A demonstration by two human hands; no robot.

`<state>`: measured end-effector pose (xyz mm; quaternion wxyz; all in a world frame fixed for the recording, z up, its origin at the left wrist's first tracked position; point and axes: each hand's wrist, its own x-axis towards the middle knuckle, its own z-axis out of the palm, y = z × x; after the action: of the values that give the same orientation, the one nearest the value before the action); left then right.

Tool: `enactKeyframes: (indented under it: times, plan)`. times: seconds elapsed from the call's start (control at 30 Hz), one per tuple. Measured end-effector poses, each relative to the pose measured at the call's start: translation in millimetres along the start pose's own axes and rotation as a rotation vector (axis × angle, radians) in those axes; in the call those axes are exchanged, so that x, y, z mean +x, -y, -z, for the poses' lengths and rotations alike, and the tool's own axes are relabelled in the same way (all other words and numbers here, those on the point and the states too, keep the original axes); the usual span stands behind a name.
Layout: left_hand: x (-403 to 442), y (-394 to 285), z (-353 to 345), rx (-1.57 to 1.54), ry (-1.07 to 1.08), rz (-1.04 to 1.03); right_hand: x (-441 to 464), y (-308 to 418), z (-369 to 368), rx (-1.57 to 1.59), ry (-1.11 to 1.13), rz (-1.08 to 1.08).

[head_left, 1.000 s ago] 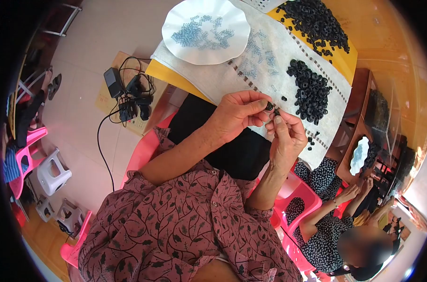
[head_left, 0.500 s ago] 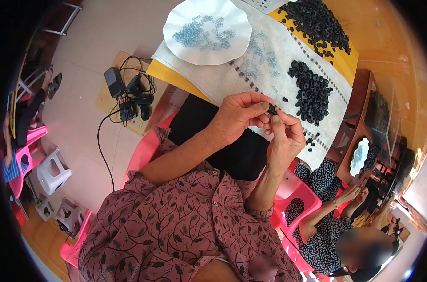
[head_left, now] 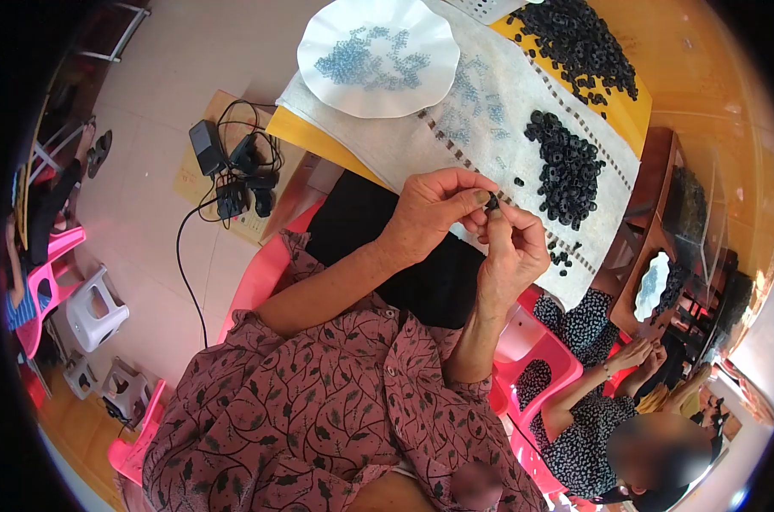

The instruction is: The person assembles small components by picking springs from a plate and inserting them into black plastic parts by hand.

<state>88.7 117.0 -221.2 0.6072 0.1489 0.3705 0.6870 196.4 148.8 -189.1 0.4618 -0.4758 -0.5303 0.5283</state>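
Observation:
A small black ring-like part (head_left: 492,201) is pinched between the fingertips of both my hands, above the near edge of the white cloth (head_left: 378,141). My left hand (head_left: 434,209) has thumb and forefinger closed on it from the left. From the right, my right hand (head_left: 515,247) closes its thumb and fingers on it too. The fingers hide most of the part. Just beyond them lies a pile of black parts (head_left: 568,171), with one loose piece (head_left: 519,182) nearby. A scalloped white plate (head_left: 318,34) holds many small clear bluish pieces (head_left: 344,61).
More clear pieces (head_left: 463,102) lie scattered on the cloth. A bigger heap of black parts (head_left: 574,47) sits on the yellow surface at the far right. Chargers and cables (head_left: 242,171) rest on a low stand at left. A co-worker (head_left: 583,418) sits at right by another plate (head_left: 652,286).
My right hand has shifted very slightly left and tilted around the black part. Both hands keep their pinch, and the piles look the same.

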Motion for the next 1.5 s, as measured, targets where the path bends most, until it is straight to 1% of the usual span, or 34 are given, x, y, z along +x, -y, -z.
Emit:
enactKeyframes:
  times: [0.23,0.4,0.53,0.63,0.73,0.8,0.83,0.9,1.03,1.1,1.23,1.37,1.43,1.5]
  plan:
    - [-0.2,-1.5,3.1,0.194,0.024,-0.109,0.5,2.5,0.9,-0.043,-0.010,-0.045]
    - [-1.0,1.6,6.6,0.247,0.054,-0.152,1.3,10.4,2.8,-0.040,0.057,-0.112]
    - [-1.6,5.9,7.3,0.281,0.068,-0.189,0.1,15.4,4.8,-0.085,0.066,-0.122]
    - [-2.6,5.9,6.6,0.241,0.073,-0.172,-1.4,19.3,5.9,-0.113,0.100,-0.137]
    - [-1.2,1.5,8.2,0.264,0.057,-0.149,1.6,17.6,13.2,-0.073,0.150,-0.170]
    - [-1.2,-0.9,8.8,0.243,0.058,-0.127,5.7,16.5,18.0,-0.025,0.236,-0.229]
    - [-1.6,-1.6,9.5,0.222,0.055,-0.106,8.4,14.6,21.0,-0.025,0.236,-0.229]
    - [-2.6,-2.6,11.6,0.213,0.068,-0.097,14.0,8.3,27.2,0.015,0.322,-0.259]
    - [-2.8,2.2,12.8,0.159,0.083,-0.070,19.3,-7.6,34.5,0.072,0.350,-0.268]
    - [-3.4,2.2,12.4,0.153,0.083,-0.052,20.0,-13.9,37.2,0.169,0.364,-0.256]
    - [-2.8,2.1,12.6,0.128,0.078,-0.019,18.0,-16.9,38.2,0.180,0.367,-0.232]
    - [-1.4,4.2,11.1,0.123,0.046,-0.019,11.2,-8.0,28.6,0.081,0.262,-0.211]
    - [-0.6,5.3,11.4,-0.047,0.005,0.041,8.2,-3.1,21.4,0.040,0.223,-0.204]
    - [0.4,6.0,13.6,-0.096,0.002,0.055,4.6,2.4,13.6,0.070,0.180,-0.191]
